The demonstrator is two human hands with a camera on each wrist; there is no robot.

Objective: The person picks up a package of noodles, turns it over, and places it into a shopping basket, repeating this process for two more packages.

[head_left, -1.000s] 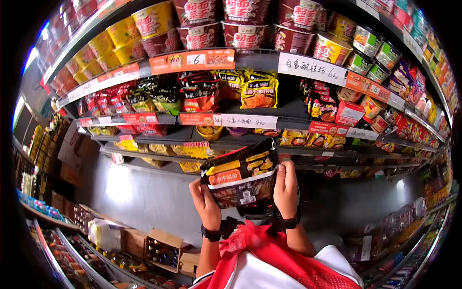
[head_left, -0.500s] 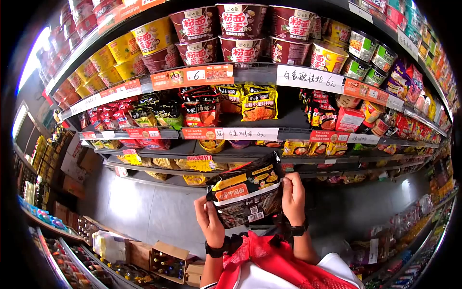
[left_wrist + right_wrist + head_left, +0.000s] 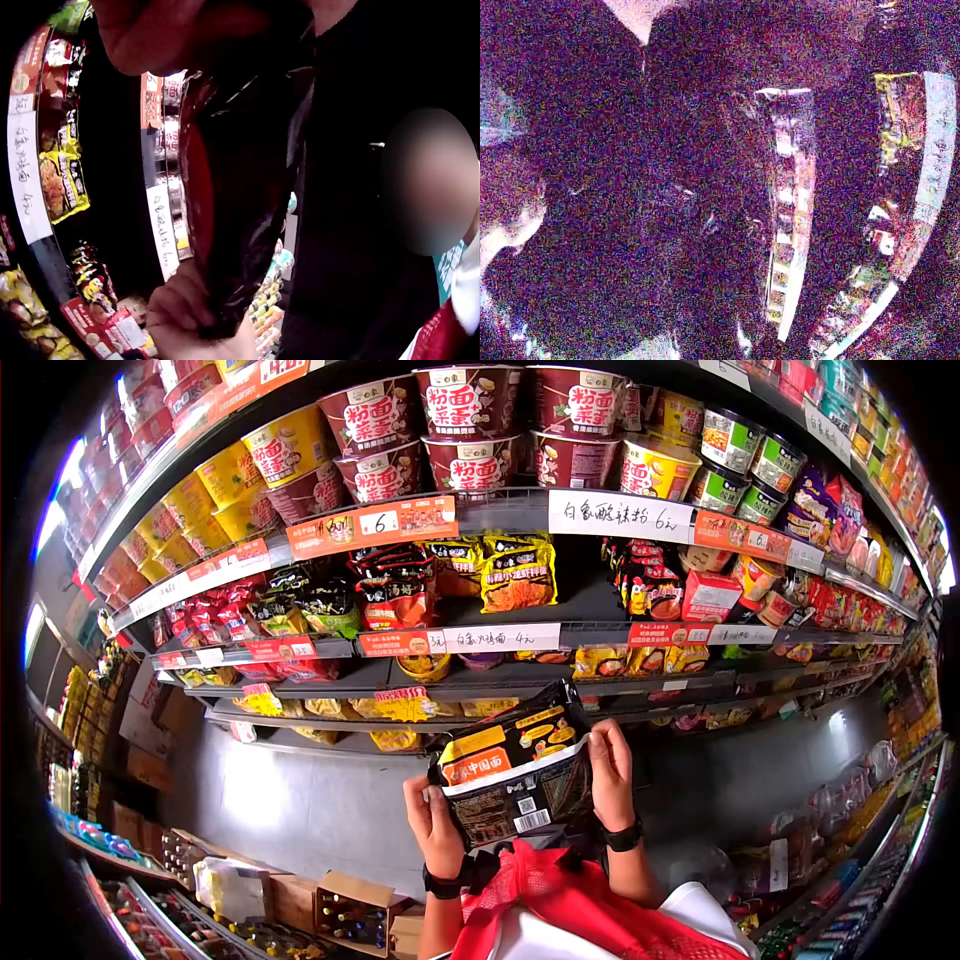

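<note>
A black instant noodle packet [image 3: 515,785] with an orange label, a white stripe and a barcode is held up at chest height, tilted. My left hand [image 3: 436,830] grips its left end, thumb on the near face. At the opposite end, my right hand [image 3: 613,775] pinches the edge with the thumb in front. In the left wrist view the packet [image 3: 247,195] appears dark and edge-on, between my left hand's fingers [image 3: 146,34] at the top and my right hand [image 3: 187,311] below. Heavy noise blurs the right wrist view.
Shelves ahead carry stacked noodle bowls [image 3: 470,405] above bagged noodles, including a yellow packet [image 3: 518,575]. Price strips [image 3: 618,515] line the shelf edges. Behind, an open carton of bottles [image 3: 352,915] stands low at left, and more stocked shelving runs along both sides.
The packet and both hands have shifted slightly right and down in the head view, and the packet has tilted a little. The shelves sit lower in view. Both hands keep their hold.
</note>
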